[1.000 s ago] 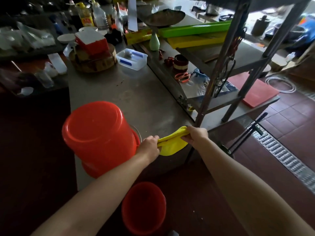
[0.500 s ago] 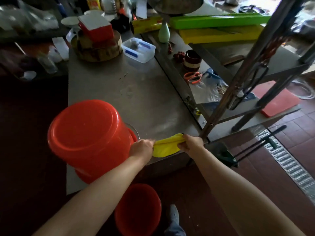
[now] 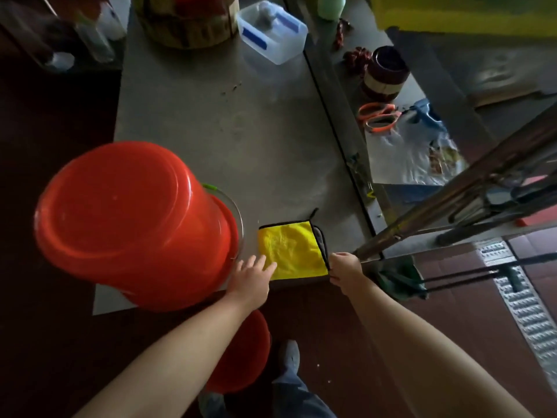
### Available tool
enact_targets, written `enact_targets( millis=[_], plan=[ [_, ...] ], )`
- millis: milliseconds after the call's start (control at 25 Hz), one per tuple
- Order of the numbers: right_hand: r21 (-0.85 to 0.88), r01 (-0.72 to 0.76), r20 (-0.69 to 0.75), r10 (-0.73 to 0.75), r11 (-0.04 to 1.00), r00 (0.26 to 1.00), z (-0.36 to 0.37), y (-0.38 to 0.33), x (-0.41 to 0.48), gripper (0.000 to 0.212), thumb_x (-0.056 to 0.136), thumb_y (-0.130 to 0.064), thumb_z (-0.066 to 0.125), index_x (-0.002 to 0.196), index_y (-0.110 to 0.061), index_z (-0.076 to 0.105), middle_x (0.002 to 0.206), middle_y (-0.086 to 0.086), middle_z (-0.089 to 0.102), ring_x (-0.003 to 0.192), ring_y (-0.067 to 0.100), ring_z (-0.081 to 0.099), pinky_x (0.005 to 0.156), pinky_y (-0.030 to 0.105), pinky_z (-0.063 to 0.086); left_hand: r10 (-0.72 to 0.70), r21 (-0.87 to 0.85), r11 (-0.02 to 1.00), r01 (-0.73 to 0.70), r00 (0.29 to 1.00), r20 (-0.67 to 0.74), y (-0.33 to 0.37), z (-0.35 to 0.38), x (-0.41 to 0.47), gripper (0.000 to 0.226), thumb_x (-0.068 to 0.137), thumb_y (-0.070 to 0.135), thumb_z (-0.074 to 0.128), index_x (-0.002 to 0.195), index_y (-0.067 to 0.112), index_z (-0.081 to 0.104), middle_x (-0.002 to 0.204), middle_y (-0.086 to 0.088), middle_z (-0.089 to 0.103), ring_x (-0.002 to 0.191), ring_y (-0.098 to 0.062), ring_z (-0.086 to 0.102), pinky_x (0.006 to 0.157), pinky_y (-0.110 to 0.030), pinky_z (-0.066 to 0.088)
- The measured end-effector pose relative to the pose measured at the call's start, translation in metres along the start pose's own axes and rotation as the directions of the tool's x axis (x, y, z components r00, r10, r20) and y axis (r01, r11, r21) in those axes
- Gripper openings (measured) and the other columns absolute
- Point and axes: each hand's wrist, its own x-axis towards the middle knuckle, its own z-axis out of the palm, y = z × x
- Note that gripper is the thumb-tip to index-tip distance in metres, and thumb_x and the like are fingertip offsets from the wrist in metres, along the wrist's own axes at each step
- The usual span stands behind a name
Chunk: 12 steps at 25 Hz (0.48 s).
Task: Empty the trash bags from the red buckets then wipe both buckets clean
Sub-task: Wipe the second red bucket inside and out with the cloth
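Cloth (image 3: 289, 251), yellow microfibre with black trim, flat on grey steel table (image 3: 211, 116), just beside upturned red plastic bucket (image 3: 132, 224). Left hand (image 3: 253, 276), fingers spread, touching cloth's left edge. Right hand (image 3: 345, 267) at near right corner; pinch unclear. Second red bucket (image 3: 244, 357) on floor below.

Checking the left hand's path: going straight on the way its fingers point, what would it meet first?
The yellow cloth, flat on the table; the left hand seems to touch its near corner.
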Motion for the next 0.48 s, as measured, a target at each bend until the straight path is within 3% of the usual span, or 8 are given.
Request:
enact_targets(
  millis=[40,80,120,160,200,320,480],
  plan=[
    [-0.045,0.023,0.004,-0.023,0.999,1.0,-0.001,-0.009,-0.002,0.008,0.095,-0.015,0.056,0.094,-0.018,0.063,0.082,0.007,0.056,0.066,0.021,0.055,0.063,0.035,0.052,-0.003,0.004,1.0,0.003,1.0,-0.005,-0.002,-0.011,0.0,0.063,0.095,0.025,0.048,0.155,0.032,0.028,0.162,-0.005,0.025,0.148,-0.03,0.023,0.118,-0.048,0.02],
    [0.043,-0.002,0.055,-0.001,0.999,0.998,0.001,-0.019,0.0,0.006,0.096,-0.015,0.057,0.095,-0.02,0.059,0.082,0.003,0.055,0.068,0.017,0.054,0.065,0.032,0.051,-0.004,0.012,1.0,0.004,1.0,-0.013,-0.004,-0.025,0.001,0.062,0.096,0.025,0.047,0.155,0.031,0.027,0.163,-0.005,0.023,0.149,-0.03,0.02,0.119,-0.049,0.018],
    [-0.027,-0.012,0.124,0.016,1.0,0.992,0.005,-0.033,-0.003,0.008,0.098,-0.014,0.057,0.097,-0.021,0.055,0.082,0.0,0.052,0.068,0.014,0.053,0.062,0.026,0.045,-0.004,0.031,1.0,0.005,1.0,-0.031,-0.006,-0.041,0.003,0.061,0.097,0.025,0.046,0.155,0.03,0.027,0.163,-0.006,0.021,0.15,-0.031,0.018,0.12,-0.049,0.016],
    [-0.118,0.063,0.102,-0.051,0.991,0.994,0.01,-0.05,-0.016,0.01,0.098,-0.012,0.057,0.096,-0.021,0.054,0.081,0.0,0.051,0.066,0.014,0.052,0.057,0.024,0.04,-0.001,0.062,0.998,0.006,0.998,-0.067,-0.01,-0.062,0.003,0.059,0.099,0.025,0.044,0.155,0.029,0.027,0.163,-0.007,0.02,0.151,-0.031,0.017,0.12,-0.049,0.016],
    [-0.048,0.039,0.115,-0.033,0.998,0.993,0.013,-0.071,-0.029,0.014,0.096,-0.01,0.056,0.087,-0.019,0.053,0.076,0.001,0.049,0.06,0.015,0.049,0.051,0.025,0.036,0.006,0.092,0.996,0.004,0.994,-0.112,-0.014,-0.085,0.001,0.056,0.1,0.025,0.042,0.154,0.028,0.029,0.164,-0.008,0.021,0.151,-0.031,0.016,0.12,-0.048,0.016],
    [0.072,0.186,0.082,-0.191,0.98,0.978,0.026,-0.132,-0.085,0.021,0.091,-0.01,0.055,0.071,-0.016,0.053,0.065,0.004,0.045,0.055,0.02,0.044,0.049,0.025,0.033,0.027,0.148,0.989,0.012,0.965,-0.259,-0.028,-0.16,-0.01,0.052,0.102,0.026,0.036,0.154,0.025,0.033,0.163,-0.009,0.025,0.152,-0.031,0.014,0.122,-0.051,0.011],
    [0.081,0.406,0.199,-0.414,0.91,0.888,0.05,-0.204,-0.154,0.009,0.094,-0.013,0.055,0.086,-0.014,0.06,0.073,0.009,0.051,0.066,0.024,0.051,0.062,0.035,0.038,-0.027,0.187,0.974,0.126,0.89,-0.455,-0.076,-0.234,-0.045,0.051,0.103,0.033,0.036,0.153,0.025,0.034,0.162,-0.009,0.027,0.151,-0.032,0.014,0.121,-0.054,0.009]
  ],
)
